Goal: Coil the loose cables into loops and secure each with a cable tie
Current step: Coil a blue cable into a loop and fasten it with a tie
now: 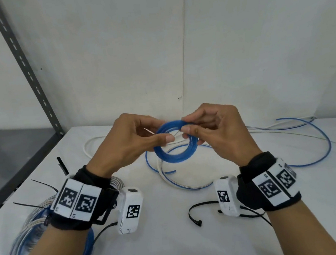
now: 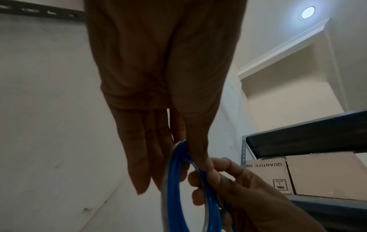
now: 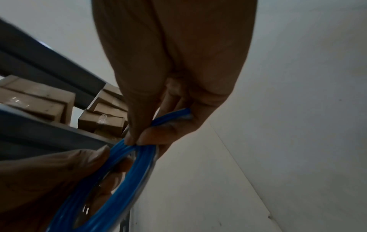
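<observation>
A small blue cable coil [image 1: 175, 155] hangs in the air above the white table [image 1: 177, 242], wound into a tight ring. My left hand [image 1: 141, 139] grips its left side between thumb and fingers. My right hand [image 1: 207, 131] pinches the top right of the ring with thumb and forefinger. In the left wrist view the blue coil [image 2: 174, 188] runs down from under my left thumb, with the right hand's fingers [image 2: 216, 171] beside it. The right wrist view shows the coil [image 3: 127, 180] pinched at its top. A black cable tie [image 1: 196, 212] lies on the table below the right wrist.
Loose blue and white cables [image 1: 290, 133] trail across the table's middle and right. A larger tied blue-and-clear coil [image 1: 29, 231] lies at the left under my forearm, with black cable ties [image 1: 43, 185] beside it. A grey shelf upright [image 1: 26, 68] stands at the left.
</observation>
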Tool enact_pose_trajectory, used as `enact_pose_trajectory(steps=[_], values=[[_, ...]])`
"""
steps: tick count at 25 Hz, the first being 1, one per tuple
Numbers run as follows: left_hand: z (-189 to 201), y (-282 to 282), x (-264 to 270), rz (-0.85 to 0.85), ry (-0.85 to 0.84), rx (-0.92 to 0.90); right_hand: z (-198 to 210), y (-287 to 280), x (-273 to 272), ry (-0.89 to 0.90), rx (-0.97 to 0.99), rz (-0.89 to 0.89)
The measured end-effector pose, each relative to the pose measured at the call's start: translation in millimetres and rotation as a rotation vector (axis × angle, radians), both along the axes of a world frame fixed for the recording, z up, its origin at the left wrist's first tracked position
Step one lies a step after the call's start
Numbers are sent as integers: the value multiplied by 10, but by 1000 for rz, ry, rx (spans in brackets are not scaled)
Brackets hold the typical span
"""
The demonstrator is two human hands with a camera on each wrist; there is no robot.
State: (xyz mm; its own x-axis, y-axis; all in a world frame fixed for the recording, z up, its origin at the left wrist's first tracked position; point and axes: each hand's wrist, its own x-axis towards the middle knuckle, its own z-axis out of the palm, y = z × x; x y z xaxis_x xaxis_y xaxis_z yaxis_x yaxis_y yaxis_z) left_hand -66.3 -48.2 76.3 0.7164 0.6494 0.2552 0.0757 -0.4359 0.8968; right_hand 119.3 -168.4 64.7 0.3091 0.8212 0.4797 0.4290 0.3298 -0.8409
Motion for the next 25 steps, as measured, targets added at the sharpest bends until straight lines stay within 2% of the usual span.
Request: enact_pose_trajectory(steps=[3,6,10,14,19,25], values=[[-11,-5,-13,5,104,76,-27,18,-25,-115,-62,21],[-14,24,-18,35,110,89,-45,38,-16,-103,-77,49],[14,31,-41,12,6,-46,-5,23,-22,0,6,78],[34,48,-54,8,-121,-156,0,45,-71,144,117,-18],[39,94,-56,63,-223,-278,31,29,-80,189,142,20],[32,15,21,61,-287,-357,-85,143,-228,289,312,-181]])
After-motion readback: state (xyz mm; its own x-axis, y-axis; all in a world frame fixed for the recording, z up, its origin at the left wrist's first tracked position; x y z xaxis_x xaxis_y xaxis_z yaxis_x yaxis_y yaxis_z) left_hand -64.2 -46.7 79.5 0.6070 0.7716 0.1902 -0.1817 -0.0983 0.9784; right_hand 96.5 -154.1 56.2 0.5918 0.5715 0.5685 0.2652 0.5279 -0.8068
